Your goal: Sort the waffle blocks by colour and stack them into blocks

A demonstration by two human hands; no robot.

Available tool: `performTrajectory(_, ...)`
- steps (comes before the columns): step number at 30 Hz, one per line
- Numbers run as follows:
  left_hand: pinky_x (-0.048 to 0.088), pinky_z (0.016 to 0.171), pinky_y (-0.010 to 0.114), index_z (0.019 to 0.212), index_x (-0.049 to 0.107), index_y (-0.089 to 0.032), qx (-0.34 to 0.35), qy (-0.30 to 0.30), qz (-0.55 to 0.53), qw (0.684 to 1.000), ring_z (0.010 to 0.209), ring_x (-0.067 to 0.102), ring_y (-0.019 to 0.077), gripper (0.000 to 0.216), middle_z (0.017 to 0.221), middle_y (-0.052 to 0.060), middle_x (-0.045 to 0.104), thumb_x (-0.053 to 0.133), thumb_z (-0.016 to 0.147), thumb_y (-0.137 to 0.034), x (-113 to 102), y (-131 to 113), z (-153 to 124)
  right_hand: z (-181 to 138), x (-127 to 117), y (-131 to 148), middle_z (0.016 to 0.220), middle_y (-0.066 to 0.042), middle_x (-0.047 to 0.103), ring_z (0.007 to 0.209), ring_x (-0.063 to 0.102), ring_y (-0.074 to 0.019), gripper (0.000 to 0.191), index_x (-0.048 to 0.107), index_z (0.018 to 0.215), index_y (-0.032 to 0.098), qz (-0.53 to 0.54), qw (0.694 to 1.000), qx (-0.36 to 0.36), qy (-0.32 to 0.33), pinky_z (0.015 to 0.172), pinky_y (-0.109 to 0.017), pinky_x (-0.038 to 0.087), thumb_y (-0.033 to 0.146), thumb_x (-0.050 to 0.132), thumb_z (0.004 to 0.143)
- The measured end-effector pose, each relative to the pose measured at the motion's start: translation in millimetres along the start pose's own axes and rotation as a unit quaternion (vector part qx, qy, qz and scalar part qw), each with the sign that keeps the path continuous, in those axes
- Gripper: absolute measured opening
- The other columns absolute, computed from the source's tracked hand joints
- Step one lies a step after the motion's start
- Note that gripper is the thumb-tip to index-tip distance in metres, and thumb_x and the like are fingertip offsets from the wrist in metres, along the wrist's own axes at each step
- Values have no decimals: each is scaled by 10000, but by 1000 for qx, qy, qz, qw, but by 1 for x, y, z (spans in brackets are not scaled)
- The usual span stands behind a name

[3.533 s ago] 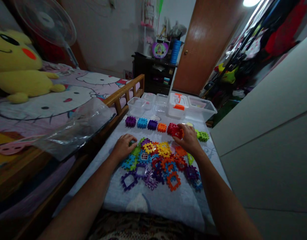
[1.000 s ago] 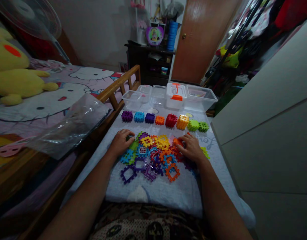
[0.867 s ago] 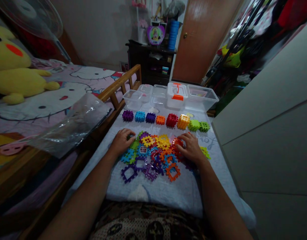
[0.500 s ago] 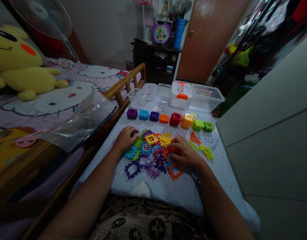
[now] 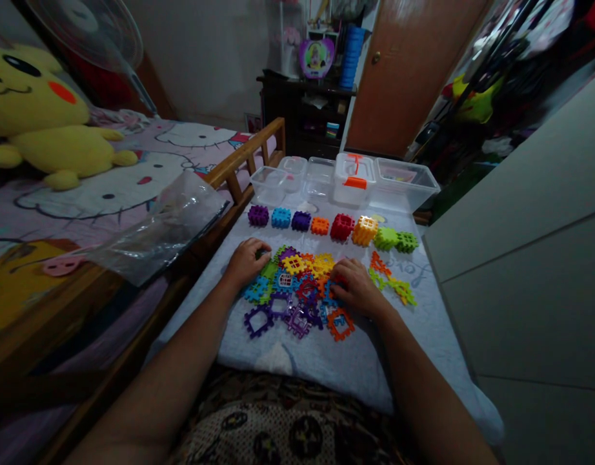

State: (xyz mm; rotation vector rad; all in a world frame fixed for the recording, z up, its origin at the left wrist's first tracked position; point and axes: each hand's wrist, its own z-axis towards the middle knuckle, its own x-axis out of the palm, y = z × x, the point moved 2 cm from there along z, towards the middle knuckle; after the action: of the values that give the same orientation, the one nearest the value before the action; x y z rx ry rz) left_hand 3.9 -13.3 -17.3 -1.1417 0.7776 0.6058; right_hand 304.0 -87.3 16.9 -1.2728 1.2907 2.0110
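Observation:
A loose pile of colourful interlocking plastic tiles [image 5: 285,281] lies on the cloth between my hands. My left hand [image 5: 248,263] rests at the pile's left edge, fingers curled, beside green tiles [image 5: 268,271]; what lies inside the fingers is too dark to make out. Over the right side of the pile, my right hand [image 5: 359,289] has its fingers bent around tiles, with a blue tile [image 5: 331,294] at the fingertips and a bit of red under the fingers. An orange square frame tile [image 5: 340,324] lies just below that hand, and purple frame tiles [image 5: 259,321] are at the front left.
Stacks of tiles sorted by colour, such as a red stack [image 5: 342,227], form a row behind the pile. Clear plastic boxes [image 5: 404,184] and a lidded box [image 5: 354,181] stand at the back. A wooden bed rail [image 5: 244,158] borders the left, a pale cabinet [image 5: 524,258] the right.
My right hand has shifted slightly within the pile; the blue tile now shows at its fingertips where orange-red tiles were. My left hand stays in place. The view has tilted a little.

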Motion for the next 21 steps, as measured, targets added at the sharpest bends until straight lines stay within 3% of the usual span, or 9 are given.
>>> performTrajectory(12,465,952,424,884,678,-179,-4,-6,-3,1000,975,611,265,209,970,85,666,549,820,-330,2,2,0,5,4,5,782,-14,587,737,541,-168,56,569,803,212,93,988,53,-114,699,-290,424,173,591,836)
performTrajectory(14,467,948,424,883,676,-176,-4,-9,-5,1000,971,611,265,213,966,88,666,546,821,-332,2,1,0,7,6,8,814,-19,618,727,560,-163,16,604,868,212,113,986,51,-116,693,-288,440,205,607,854)
performTrajectory(17,472,946,423,881,673,-178,-3,-13,-6,1000,966,608,261,212,968,86,665,543,822,-334,2,1,0,8,4,9,927,-39,664,770,602,-162,119,633,981,215,141,982,44,-120,732,-298,471,204,593,870)
performTrajectory(21,473,949,417,884,671,-183,-3,-13,-4,1000,963,604,255,208,970,79,664,544,825,-337,1,1,0,2,-7,5,877,-26,672,788,616,-160,101,643,902,212,138,984,56,-95,750,-298,478,168,556,876)
